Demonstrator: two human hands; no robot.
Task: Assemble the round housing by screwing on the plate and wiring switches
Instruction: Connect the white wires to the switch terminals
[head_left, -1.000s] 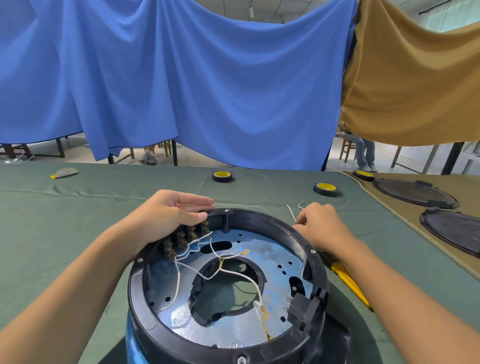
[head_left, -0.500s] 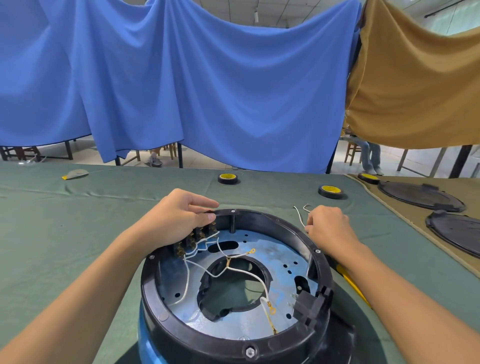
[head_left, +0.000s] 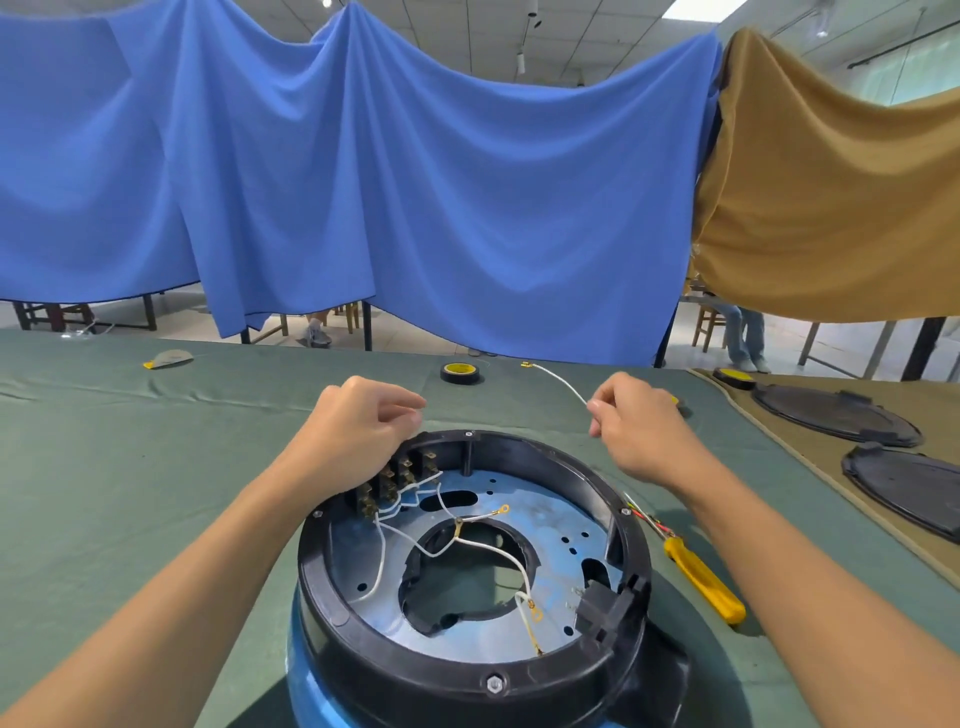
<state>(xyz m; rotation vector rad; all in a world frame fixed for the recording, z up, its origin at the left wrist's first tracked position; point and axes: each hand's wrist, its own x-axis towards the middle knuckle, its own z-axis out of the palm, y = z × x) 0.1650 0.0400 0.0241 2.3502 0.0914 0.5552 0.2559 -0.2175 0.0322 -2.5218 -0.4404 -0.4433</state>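
Note:
The round housing (head_left: 613, 525), a black ring on a blue base, stands in front of me on the green cloth. Inside it lies a bluish metal plate (head_left: 550, 525) with a large centre hole. A row of switches (head_left: 400, 478) sits at the ring's far-left inner wall, with white wires (head_left: 493, 545) trailing from them across the plate. My left hand (head_left: 358, 431) rests on the rim above the switches, fingers curled. My right hand (head_left: 639, 421) is raised behind the housing's far right, pinching a loose white wire (head_left: 561, 382) that sticks out up and left.
A yellow-handled screwdriver (head_left: 701, 577) lies right of the housing with a few red and yellow wires (head_left: 647, 517). A tape roll (head_left: 461, 373) sits at the far middle, another (head_left: 733, 378) far right. Two black round lids (head_left: 831, 415) rest on the tan mat.
My right hand has lifted off the housing's right rim, bringing the loose white wire up with it. My left hand stays over the switches. The camera has tilted up slightly.

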